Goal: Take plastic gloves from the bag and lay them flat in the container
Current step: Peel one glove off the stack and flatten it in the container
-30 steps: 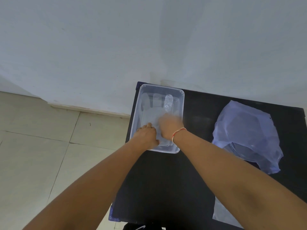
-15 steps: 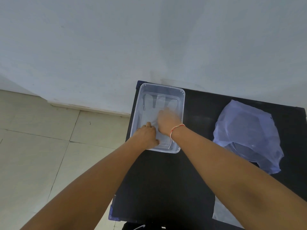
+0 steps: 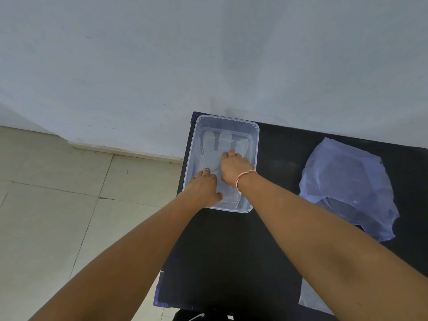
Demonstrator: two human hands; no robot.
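Observation:
A clear rectangular plastic container stands at the far left corner of the black table. A see-through plastic glove lies flat on its bottom, fingers pointing towards the wall. My right hand, with a red and white thread at the wrist, rests palm down on the glove's right side. My left hand presses flat on the glove's near end at the container's near left corner. A crumpled bluish plastic bag lies to the right on the table, apart from both hands.
The black table stands against a pale wall. A tiled floor drops away on the left. Another piece of clear plastic hangs at the table's near edge on the right.
My right hand has slid farther into the container towards the wall, along the glove, and the glove's fingers now lie flat. My left hand has stayed in place.

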